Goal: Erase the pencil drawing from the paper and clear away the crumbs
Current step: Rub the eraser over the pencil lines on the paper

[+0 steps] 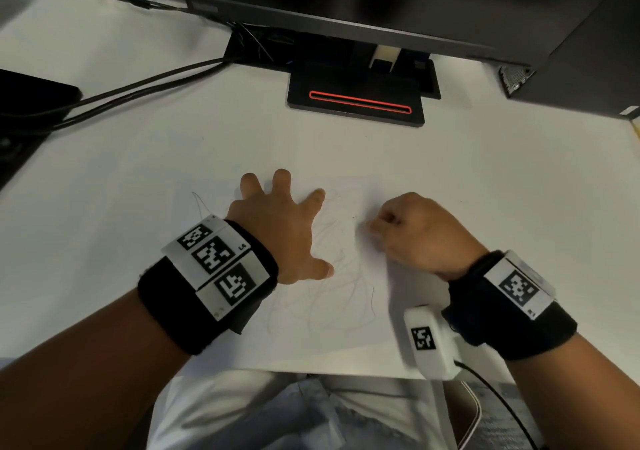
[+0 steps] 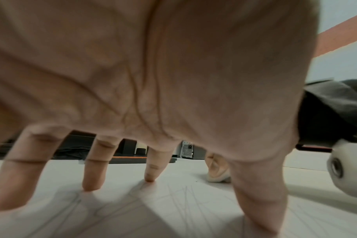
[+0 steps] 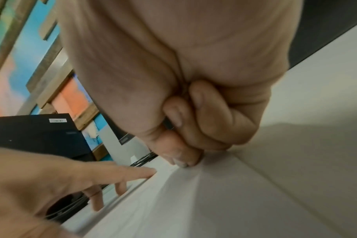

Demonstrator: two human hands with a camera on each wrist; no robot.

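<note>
White paper (image 1: 304,342) lies flat on the pale desk (image 1: 138,159), just in front of the black monitor stand (image 1: 356,100), and carries faint grey pencil scribbles (image 1: 339,297). On the sheet's left part rests the left hand (image 1: 280,231), fingers (image 2: 94,173) spread straight and tips pressing the paper down, thumb near the scribbles. To the right of that hand, the right hand (image 1: 419,231) is clenched, its fingertips (image 3: 183,161) pinching a small whitish eraser (image 2: 218,178) against the paper near the sheet's right edge; most of the eraser is hidden by the fingers. One tiny dark crumb (image 1: 354,217) sits on the paper between the two hands. Black cables (image 1: 138,93) run across the desk left of the stand.
</note>
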